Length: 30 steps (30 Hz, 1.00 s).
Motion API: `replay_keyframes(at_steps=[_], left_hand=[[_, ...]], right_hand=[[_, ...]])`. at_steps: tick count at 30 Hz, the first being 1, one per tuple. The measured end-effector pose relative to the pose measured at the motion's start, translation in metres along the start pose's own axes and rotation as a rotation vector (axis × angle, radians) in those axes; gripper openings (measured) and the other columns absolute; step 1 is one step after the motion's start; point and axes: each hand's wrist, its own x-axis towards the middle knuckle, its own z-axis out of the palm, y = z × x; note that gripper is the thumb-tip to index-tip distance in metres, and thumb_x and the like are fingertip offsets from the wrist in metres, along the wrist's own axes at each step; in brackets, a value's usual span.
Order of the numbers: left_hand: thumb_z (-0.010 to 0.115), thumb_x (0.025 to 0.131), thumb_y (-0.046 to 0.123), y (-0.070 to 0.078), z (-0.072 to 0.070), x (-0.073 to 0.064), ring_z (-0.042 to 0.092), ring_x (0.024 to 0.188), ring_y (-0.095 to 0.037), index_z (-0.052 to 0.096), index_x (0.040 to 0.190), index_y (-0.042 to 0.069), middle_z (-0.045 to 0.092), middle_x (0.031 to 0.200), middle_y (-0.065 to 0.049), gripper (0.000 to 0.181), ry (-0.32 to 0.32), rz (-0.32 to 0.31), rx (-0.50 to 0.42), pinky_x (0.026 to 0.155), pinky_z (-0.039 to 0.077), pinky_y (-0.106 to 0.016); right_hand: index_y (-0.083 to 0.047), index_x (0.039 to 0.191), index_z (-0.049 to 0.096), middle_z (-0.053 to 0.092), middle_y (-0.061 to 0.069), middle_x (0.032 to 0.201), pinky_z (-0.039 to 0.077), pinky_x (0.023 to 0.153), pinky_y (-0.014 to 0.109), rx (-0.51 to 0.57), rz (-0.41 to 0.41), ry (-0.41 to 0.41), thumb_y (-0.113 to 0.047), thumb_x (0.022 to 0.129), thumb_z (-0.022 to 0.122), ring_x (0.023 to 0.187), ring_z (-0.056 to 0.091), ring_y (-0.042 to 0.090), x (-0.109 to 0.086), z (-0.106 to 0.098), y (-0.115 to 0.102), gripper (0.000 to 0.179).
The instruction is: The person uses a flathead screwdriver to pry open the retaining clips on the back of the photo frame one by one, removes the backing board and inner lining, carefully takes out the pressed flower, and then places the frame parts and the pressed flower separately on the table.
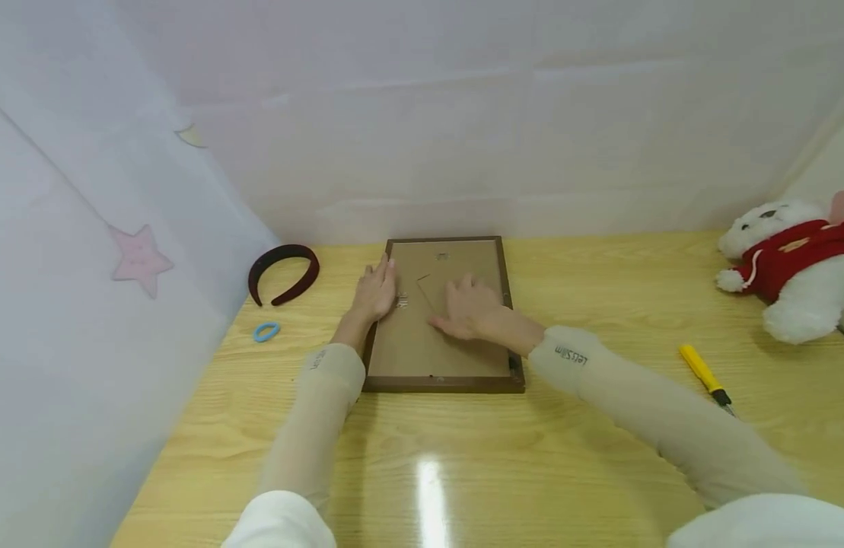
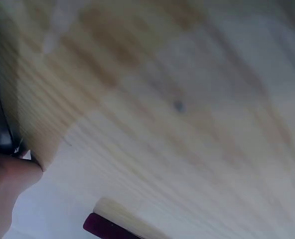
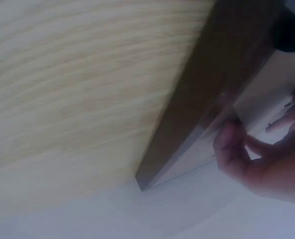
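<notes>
A picture frame (image 1: 444, 383) with a dark brown rim lies back side up on the wooden table. Brown backing board (image 1: 422, 354) fills it, with small metal hangers at its top and left side. My left hand (image 1: 376, 291) rests along the left rim, fingers stretched toward the far end. Over the middle of the board, my right hand (image 1: 471, 308) has its fingers bent and thumb out to the left, gripping the frame's stand flap (image 1: 425, 293). In the right wrist view the bent fingers (image 3: 232, 142) are right at the flap's edge; the hand partly hides it.
To the left lie a dark red headband (image 1: 307, 284) and a light blue hair tie (image 1: 266, 332). A yellow-handled screwdriver (image 1: 701, 369) lies at right, below a white plush bear (image 1: 805, 266) in a red top. Pale cloth (image 1: 422, 152) hangs behind the table.
</notes>
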Motion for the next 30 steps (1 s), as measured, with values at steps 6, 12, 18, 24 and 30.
replay_keyframes(at_steps=[6, 12, 18, 24, 30], left_hand=[[-0.005, 0.101, 0.052, 0.005, 0.007, 0.0, -0.006, 0.146, -0.041, 0.014, 0.157, 0.015, 0.016, 0.161, -0.009, 0.07, 0.018, -0.057, -0.01, 0.117, -0.004, -0.054], [-0.011, 0.098, 0.053, -0.001, 0.004, -0.001, -0.01, 0.146, -0.04, 0.017, 0.157, 0.024, 0.012, 0.161, -0.005, 0.071, 0.013, -0.067, -0.125, 0.116, -0.011, -0.052], [-0.007, 0.099, 0.054, -0.004, -0.005, 0.005, -0.006, 0.146, -0.042, 0.027, 0.155, 0.02, 0.019, 0.16, -0.01, 0.074, -0.007, -0.035, -0.184, 0.116, -0.007, -0.054], [0.001, 0.105, 0.043, -0.002, -0.001, 0.007, -0.002, 0.144, -0.045, 0.029, 0.154, 0.019, 0.022, 0.158, -0.012, 0.061, -0.035, -0.004, -0.156, 0.116, -0.003, -0.056], [0.021, 0.107, 0.041, 0.0, 0.001, 0.007, 0.0, 0.144, -0.048, 0.029, 0.154, 0.019, 0.027, 0.157, -0.014, 0.053, -0.045, 0.034, -0.083, 0.115, 0.002, -0.061]], right_hand=[[-0.01, 0.073, 0.048, 0.043, -0.001, 0.062, 0.038, 0.046, 0.023, 0.223, 0.064, -0.108, -0.054, 0.092, 0.056, 0.053, 0.041, 0.012, 0.013, -0.009, 0.01, 0.049], [-0.019, 0.053, 0.038, 0.035, -0.006, 0.051, 0.028, 0.044, 0.022, 0.302, 0.065, -0.107, -0.057, 0.086, 0.059, 0.048, 0.032, 0.009, 0.02, -0.026, 0.017, 0.055], [-0.018, 0.056, 0.037, 0.032, -0.006, 0.052, 0.024, 0.044, 0.022, 0.243, 0.062, -0.111, -0.058, 0.087, 0.055, 0.046, 0.026, 0.008, 0.02, -0.049, 0.019, 0.054], [-0.017, 0.061, 0.039, 0.037, -0.004, 0.058, 0.026, 0.047, 0.024, 0.261, 0.046, -0.168, -0.055, 0.087, 0.056, 0.051, 0.032, 0.01, 0.014, -0.067, 0.028, 0.049], [-0.017, 0.065, 0.037, 0.035, -0.003, 0.061, 0.028, 0.05, 0.025, 0.387, -0.001, -0.205, -0.052, 0.083, 0.064, 0.054, 0.032, 0.011, 0.003, -0.075, 0.042, 0.048]])
